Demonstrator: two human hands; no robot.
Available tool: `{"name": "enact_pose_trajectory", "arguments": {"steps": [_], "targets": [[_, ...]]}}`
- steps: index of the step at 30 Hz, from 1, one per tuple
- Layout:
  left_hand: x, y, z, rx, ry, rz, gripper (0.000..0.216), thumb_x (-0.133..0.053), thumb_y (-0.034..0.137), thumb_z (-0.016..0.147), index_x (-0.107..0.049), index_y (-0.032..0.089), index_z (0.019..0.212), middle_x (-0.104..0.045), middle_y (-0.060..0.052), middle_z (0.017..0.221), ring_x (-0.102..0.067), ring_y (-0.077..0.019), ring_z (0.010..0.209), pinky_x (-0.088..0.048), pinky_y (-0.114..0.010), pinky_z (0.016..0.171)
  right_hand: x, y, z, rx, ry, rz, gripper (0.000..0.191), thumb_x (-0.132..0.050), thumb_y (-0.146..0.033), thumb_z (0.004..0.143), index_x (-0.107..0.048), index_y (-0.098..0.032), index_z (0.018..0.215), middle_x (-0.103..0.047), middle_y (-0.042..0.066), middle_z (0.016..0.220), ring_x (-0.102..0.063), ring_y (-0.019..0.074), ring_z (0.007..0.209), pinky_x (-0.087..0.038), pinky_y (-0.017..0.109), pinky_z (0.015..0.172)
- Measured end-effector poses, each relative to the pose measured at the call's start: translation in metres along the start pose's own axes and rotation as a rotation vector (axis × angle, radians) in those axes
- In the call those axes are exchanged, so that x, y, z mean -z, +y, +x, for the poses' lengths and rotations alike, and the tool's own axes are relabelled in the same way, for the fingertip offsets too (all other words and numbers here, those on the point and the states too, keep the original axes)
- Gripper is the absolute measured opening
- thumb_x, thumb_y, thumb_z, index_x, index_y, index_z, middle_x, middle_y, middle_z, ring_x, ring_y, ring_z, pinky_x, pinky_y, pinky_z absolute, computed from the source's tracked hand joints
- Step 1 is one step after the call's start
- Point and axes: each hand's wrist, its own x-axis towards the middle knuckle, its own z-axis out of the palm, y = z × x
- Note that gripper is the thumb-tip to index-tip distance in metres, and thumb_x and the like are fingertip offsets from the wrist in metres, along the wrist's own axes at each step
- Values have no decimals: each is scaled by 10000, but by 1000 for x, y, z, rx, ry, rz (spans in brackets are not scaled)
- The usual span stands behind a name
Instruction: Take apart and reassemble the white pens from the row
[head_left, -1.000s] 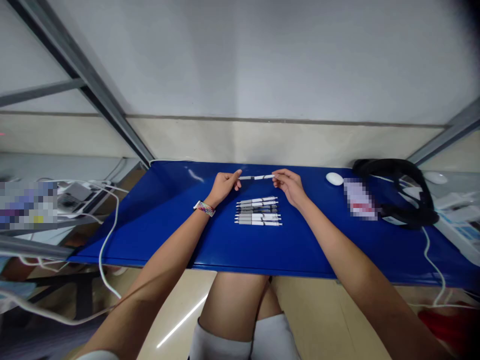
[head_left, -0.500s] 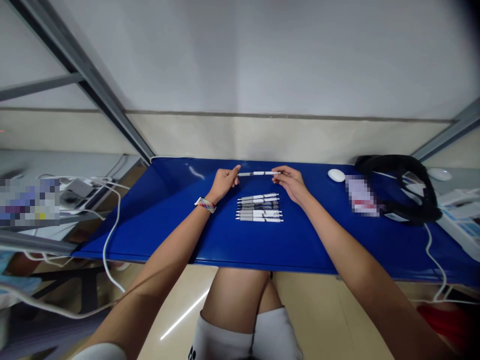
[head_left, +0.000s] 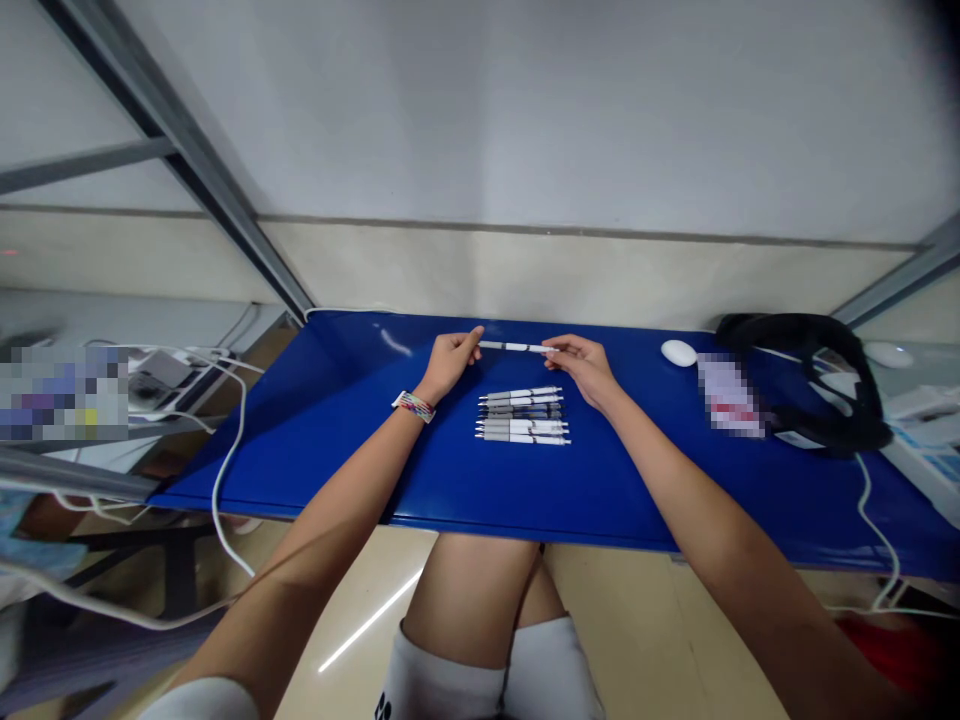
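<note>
A white and grey pen (head_left: 517, 347) stretches level between my two hands, near the back of the blue table. My left hand (head_left: 454, 360) is closed on its grey end, which the fingers partly cover. At the white end, my right hand (head_left: 581, 364) pinches the pen between thumb and fingertips. Just below, a row of several pens (head_left: 523, 416) lies side by side on the table, points to the left. Most are white with grey grips; a darker one lies among them.
A white computer mouse (head_left: 679, 353), a blurred packet (head_left: 729, 396) and a black headband-like strap (head_left: 862, 380) lie on the right of the blue table (head_left: 330, 450). A white cable (head_left: 238, 430) hangs over the left edge. The wall (head_left: 525, 275) rises behind.
The left fingers have slid a little further over the pen's grey end. Both hands still hold it at nearly the same place; the whole view has shifted slightly.
</note>
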Motion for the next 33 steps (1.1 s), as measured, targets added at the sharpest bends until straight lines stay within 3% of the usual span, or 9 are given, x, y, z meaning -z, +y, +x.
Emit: {"name": "enact_pose_trajectory", "arguments": {"steps": [8,13,16,21,25,29,33], "targets": [[-2,4,-1,-72,-61,-202,392,-848,540,837,-766,168,926,-743,-45,822,-657,-166,767,-503,-302,762,-5,-11,-4,-57,52,57,343,-964,-422,682,-841,-214,925,-772,46,812,-677,170,707,-550,348,725],[-3,5,-1,-88,-89,-270,342,-818,479,882,-749,167,1004,-738,-49,845,-671,-160,781,-528,-310,780,-4,-12,-3,-72,67,77,375,-971,-439,658,-835,-208,920,-772,50,819,-669,171,709,-547,352,721],[-3,3,-1,-114,-108,-264,408,-909,377,785,-745,181,1103,-759,-53,946,-696,-170,841,-536,-313,819,-4,-11,-2,-74,70,92,376,-974,-434,649,-835,-208,915,-769,47,812,-668,169,706,-543,346,719],[-2,5,-2,-71,-144,-223,357,-752,467,944,-743,169,1139,-767,-74,901,-714,-189,855,-533,-323,815,-4,-11,-3,-79,62,79,371,-959,-432,667,-830,-207,932,-764,49,823,-663,171,716,-550,356,733],[-2,8,-3,-111,-169,-210,432,-834,377,864,-720,181,1232,-778,-75,972,-729,-203,910,-539,-335,869,-4,-10,-2,-80,66,77,372,-954,-434,671,-826,-205,935,-760,48,823,-661,171,719,-550,357,734],[-1,10,-4,-82,-172,-195,352,-714,431,966,-737,166,1198,-772,-72,902,-723,-197,873,-539,-339,871,-3,-10,-2,-79,61,88,368,-961,-428,673,-833,-201,934,-764,51,829,-665,169,720,-546,350,735],[-1,9,-5,-122,-177,-186,428,-809,354,882,-717,182,1263,-782,-70,973,-736,-215,942,-538,-347,916,-3,-10,-2,-79,62,94,368,-961,-430,673,-834,-202,933,-763,51,821,-664,171,720,-547,351,735]]}}
